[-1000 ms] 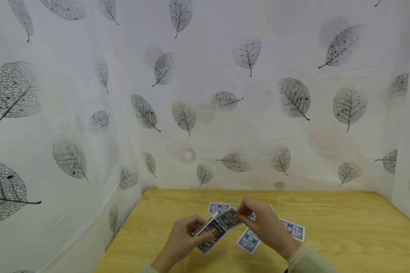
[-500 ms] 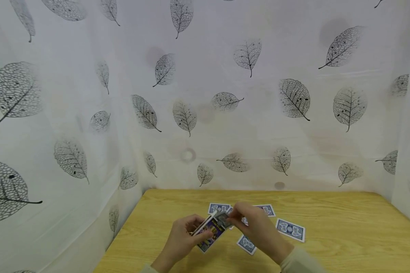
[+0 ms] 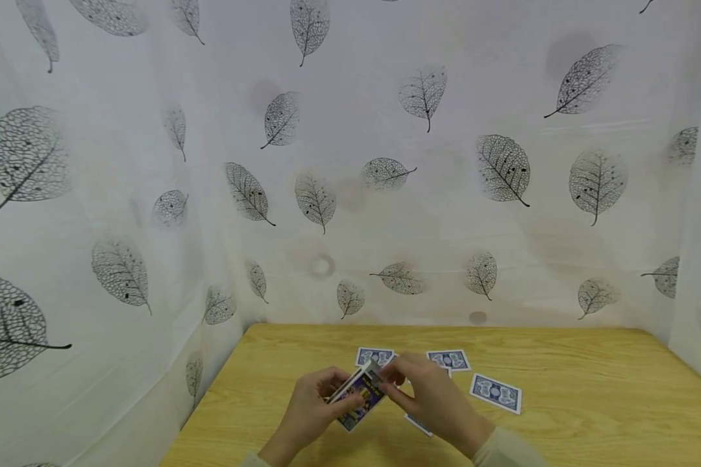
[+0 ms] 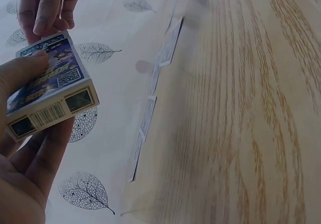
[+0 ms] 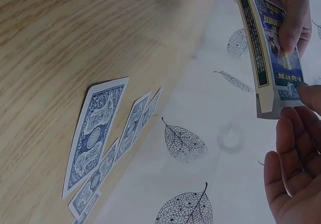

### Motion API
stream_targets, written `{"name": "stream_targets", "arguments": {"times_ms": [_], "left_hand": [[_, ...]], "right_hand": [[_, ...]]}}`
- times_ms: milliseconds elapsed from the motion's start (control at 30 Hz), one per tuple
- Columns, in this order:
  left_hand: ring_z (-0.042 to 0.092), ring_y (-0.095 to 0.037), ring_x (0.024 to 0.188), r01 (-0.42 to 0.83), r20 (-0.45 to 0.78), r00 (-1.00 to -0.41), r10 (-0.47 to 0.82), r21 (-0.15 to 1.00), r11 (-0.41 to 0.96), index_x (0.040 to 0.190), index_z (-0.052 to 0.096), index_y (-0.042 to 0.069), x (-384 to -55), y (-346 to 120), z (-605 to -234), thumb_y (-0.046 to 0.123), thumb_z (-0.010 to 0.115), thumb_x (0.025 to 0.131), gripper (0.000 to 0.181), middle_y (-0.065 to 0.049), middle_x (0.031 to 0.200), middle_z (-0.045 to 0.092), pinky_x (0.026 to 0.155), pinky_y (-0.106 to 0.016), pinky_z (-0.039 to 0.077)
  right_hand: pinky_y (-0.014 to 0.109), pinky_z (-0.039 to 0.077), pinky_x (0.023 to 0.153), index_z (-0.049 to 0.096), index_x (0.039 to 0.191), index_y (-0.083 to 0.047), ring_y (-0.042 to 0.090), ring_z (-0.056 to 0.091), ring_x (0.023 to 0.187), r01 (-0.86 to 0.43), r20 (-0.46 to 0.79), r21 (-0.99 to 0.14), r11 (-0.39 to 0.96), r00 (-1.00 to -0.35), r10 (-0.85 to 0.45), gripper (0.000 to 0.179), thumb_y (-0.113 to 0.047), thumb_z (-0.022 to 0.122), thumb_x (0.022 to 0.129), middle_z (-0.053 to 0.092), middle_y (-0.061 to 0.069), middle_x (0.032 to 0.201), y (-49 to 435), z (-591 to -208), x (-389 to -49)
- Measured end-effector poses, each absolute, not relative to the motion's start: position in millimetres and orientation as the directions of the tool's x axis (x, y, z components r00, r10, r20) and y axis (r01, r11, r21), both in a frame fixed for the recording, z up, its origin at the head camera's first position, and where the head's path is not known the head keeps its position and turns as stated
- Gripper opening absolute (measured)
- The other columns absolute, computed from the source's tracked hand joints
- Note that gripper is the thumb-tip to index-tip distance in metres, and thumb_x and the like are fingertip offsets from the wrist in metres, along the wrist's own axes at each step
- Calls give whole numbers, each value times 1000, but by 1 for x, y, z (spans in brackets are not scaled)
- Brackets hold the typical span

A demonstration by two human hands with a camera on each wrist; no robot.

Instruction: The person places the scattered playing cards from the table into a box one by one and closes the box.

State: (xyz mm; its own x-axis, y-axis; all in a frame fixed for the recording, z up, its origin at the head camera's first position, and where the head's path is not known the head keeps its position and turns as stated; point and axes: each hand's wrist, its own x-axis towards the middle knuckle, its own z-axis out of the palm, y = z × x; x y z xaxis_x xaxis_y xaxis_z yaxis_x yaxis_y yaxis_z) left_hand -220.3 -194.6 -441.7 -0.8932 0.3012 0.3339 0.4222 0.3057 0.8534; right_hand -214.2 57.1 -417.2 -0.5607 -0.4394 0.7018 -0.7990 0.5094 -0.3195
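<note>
My left hand (image 3: pixel 304 415) grips a purple and blue playing-card box (image 3: pixel 359 403), thumb across its printed face and fingers behind. The box is tilted, its mouth toward my right hand (image 3: pixel 435 399). At that mouth a patterned playing card (image 5: pixel 287 94) shows a short strip, the rest hidden inside the box. My right thumb (image 5: pixel 310 96) lies on the card's end, with the fingers curled beneath. In the left wrist view the closed bottom of the box (image 4: pixel 52 108) faces the camera, and my right fingers are at the far end.
Several blue-backed cards lie face down on the wooden table (image 3: pixel 590 389): one card (image 3: pixel 375 356) at the back left, another card (image 3: pixel 448 359) at the back, a third card (image 3: pixel 495 393) to the right. A leaf-print curtain (image 3: pixel 350 227) hangs behind and at the sides.
My right hand has moved left toward the box, and the card it pinches has slid from mostly outside to almost fully in. My left hand and the box have stayed put.
</note>
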Motion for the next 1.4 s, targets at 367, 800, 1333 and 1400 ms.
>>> {"name": "stream_targets", "arguments": {"times_ms": [367,800,1333,1400], "left_hand": [[73,-5,76,428,340,-887,311,858,283,104,76,9,-221,-196,-443,21,85,93,19,-13,96,79,67,-24,64],[72,-6,76,420,332,-894,302,857,300,103,76,11,-221,-197,-443,22,86,92,19,-12,96,79,67,-24,64],[71,-5,74,408,321,-902,287,851,330,104,77,11,-223,-198,-445,25,88,91,22,-10,95,80,67,-25,64],[71,-5,75,405,318,-904,287,853,331,104,77,11,-223,-198,-446,25,88,91,23,-11,95,80,67,-24,64]], "right_hand": [[20,60,76,78,110,-16,-2,63,89,-797,649,-318,513,-578,-495,14,-14,82,96,71,-9,101,53,-418,-212],[22,57,67,74,107,-20,-8,56,79,-733,578,-398,551,-667,-470,6,-20,76,101,68,-17,90,80,-412,-218],[57,61,95,68,125,-5,34,68,108,-394,155,-435,810,-918,-364,54,-22,92,79,70,14,118,175,-423,-261],[62,59,96,67,128,-3,38,67,110,-358,100,-435,826,-931,-350,61,-21,93,77,68,18,120,184,-425,-264]]}}
